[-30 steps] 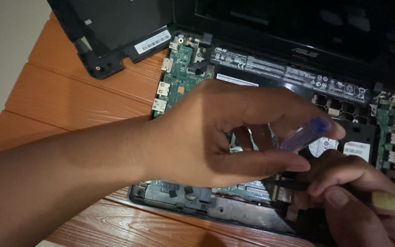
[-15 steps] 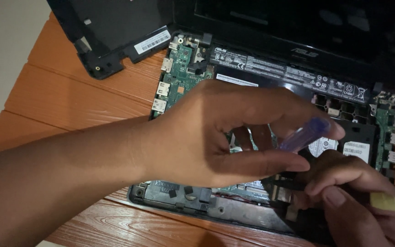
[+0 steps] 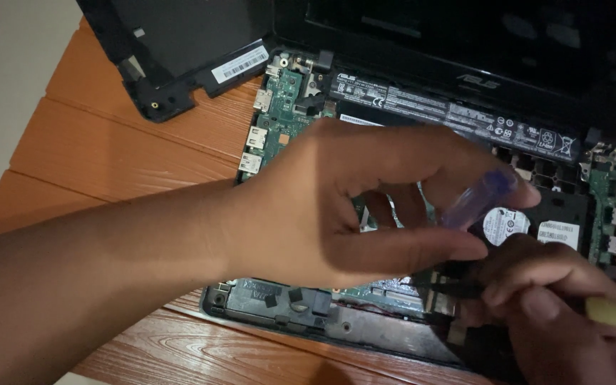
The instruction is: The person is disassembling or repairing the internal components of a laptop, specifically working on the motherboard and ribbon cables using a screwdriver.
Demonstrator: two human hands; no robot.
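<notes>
a translucent purple screwdriver (image 3: 475, 199) is shown pinched by its handle between the forefinger and thumb of the left hand (image 3: 336, 203), the fingers pressed together around it; the shaft runs down and away from the grip and is lost in shadow, so the tip cannot be made out. the tool is judged light and stiff, its smooth plastic handle somewhat slippery, and it is best taken at the handle's middle, as here, where it can be rolled between the fingertips. just below the grip, the right hand (image 3: 557, 299) is seen with its fingers closed on a thin dark part (image 3: 450, 289), which may be a cable or strap; what it is cannot be told. a yellow nail (image 3: 607, 311) marks one finger of that hand. beneath both hands lies an opened laptop (image 3: 393, 96), its underside bared. behind the grip a long black battery (image 3: 450, 107) spans the case; to the grip's left a green board (image 3: 279, 114) with metal ports is exposed, and such parts are judged fragile and best left untouched by the tip. beside the grip, to its right, a drive (image 3: 557, 224) with a round white label is seen. farther off to the left, the removed black cover (image 3: 172, 50) rests on the orange wooden table (image 3: 108, 150).
</notes>
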